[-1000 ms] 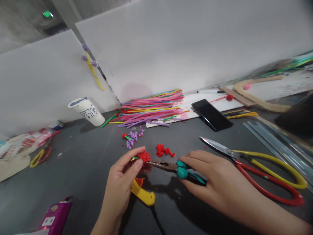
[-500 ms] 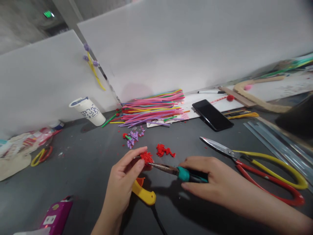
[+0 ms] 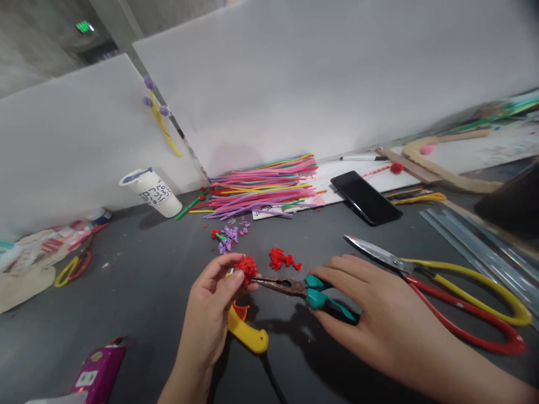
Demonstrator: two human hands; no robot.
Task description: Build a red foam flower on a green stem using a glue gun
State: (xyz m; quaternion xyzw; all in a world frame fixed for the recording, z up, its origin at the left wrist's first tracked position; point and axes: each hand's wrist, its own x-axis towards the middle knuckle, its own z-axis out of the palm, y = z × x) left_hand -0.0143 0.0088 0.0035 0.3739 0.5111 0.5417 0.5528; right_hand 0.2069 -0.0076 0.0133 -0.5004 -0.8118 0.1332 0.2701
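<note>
Between the thumb and fingers of my left hand (image 3: 213, 297) is a small fluffy red pompom (image 3: 246, 269). My right hand (image 3: 370, 308) grips a pair of long-nose pliers (image 3: 290, 285) by its teal and black handles. The pliers' tips touch the pompom's right lower side; whether they pinch a strand is too small to tell. Under my left hand lies a yellow-handled tool (image 3: 248, 334) with an orange part and a black cord, its front end mostly hidden. Red scraps (image 3: 283, 259) lie on the table just beyond the pliers.
Large scissors (image 3: 458, 292) lie to the right, near a black phone (image 3: 365, 197). Behind are bundled colourful fuzzy stems (image 3: 261, 188) and a white cup (image 3: 152, 192). Purple scraps (image 3: 228, 237) lie at the middle. A purple power strip (image 3: 99, 373) and small scissors (image 3: 72, 270) are leftward.
The pompom has shifted slightly left and up in my left hand. The pliers' handles have spread apart, and my right hand has opened wider around them.
</note>
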